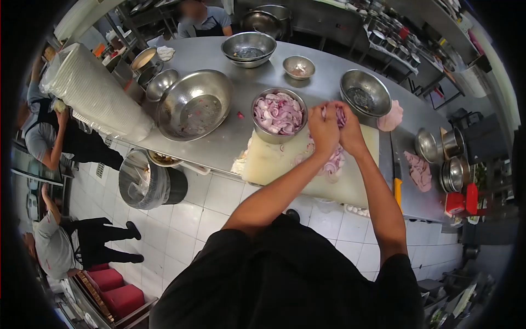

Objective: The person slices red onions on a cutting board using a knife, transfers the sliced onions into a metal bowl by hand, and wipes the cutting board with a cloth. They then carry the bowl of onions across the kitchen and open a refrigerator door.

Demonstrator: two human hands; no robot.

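Note:
Both of my hands are raised over the upper part of the white cutting board (263, 172), cupped together around sliced red onion (341, 116). My left hand (324, 129) is just right of a steel pot (269, 137), which is filled with sliced red onion (279, 113). On the other side of the onion slices, my right hand (351, 131) has its fingers curled against them. More onion slices (333, 163) lie on the board below my hands. A knife with a yellow handle (398, 192) rests to the right of the board.
Steel bowls (194, 104), (364, 93) stand around the pot, with a small bowl (299, 67) behind it. Pink cloths (419, 171) lie at the right. Stacked containers (98, 90) lean at the left above a lined bin (176, 186). Several people are nearby.

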